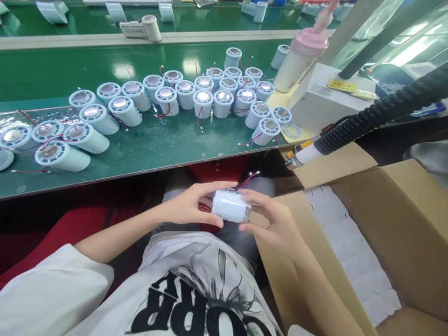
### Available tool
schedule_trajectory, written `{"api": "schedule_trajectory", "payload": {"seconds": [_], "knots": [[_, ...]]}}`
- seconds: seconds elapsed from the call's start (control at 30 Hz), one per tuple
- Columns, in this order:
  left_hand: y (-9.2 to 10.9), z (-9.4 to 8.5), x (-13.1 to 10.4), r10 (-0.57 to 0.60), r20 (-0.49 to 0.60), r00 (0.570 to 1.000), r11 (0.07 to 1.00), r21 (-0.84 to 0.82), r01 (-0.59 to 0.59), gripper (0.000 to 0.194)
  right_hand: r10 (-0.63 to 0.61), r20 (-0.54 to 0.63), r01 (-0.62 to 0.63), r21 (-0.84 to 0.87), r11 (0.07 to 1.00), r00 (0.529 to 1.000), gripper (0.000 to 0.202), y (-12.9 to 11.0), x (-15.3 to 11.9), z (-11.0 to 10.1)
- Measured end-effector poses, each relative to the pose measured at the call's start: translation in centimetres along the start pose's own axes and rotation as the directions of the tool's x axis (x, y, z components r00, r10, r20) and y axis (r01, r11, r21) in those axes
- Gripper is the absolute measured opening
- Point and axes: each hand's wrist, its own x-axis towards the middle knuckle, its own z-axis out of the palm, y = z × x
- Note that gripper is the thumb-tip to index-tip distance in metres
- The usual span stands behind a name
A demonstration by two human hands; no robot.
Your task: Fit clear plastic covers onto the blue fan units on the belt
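Note:
A pale blue cylindrical battery pack lies sideways between my two hands above my lap. My left hand grips its left end with thumb and fingers. On its right end, which looks wrapped in clear film, my right hand closes its fingertips. Thin red and dark wires with small white connectors stick up from the pack's far side. Beyond my hands, several similar light blue cylinders with ring-shaped tops and thin wires stand on the green bench.
An open cardboard box with a white sheet inside stands at my right. Over it hangs a black corrugated hose. A pink-lidded bottle and a white box-shaped device are at the bench's right. A conveyor runs behind.

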Motion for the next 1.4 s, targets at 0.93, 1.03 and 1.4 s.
{"api": "schedule_trajectory", "payload": {"seconds": [0.93, 1.03, 1.4], "knots": [[0.2, -0.1, -0.7, 0.233, 0.066, 0.970, 0.940, 0.242, -0.242, 0.077, 0.452, 0.181, -0.468, 0.567, 0.678, 0.873, 0.036, -1.0, 0.4, 0.8], [0.2, -0.1, -0.7, 0.243, 0.069, 0.968, 0.936, 0.243, -0.253, 0.078, 0.489, 0.217, -0.512, 0.594, 0.620, 0.845, 0.038, -0.8, 0.4, 1.0], [-0.1, -0.2, -0.6, 0.241, 0.086, 0.967, 0.955, 0.158, -0.252, 0.078, 0.579, 0.345, -0.649, 0.598, 0.471, 0.738, 0.053, -0.9, 0.8, 1.7]]}}
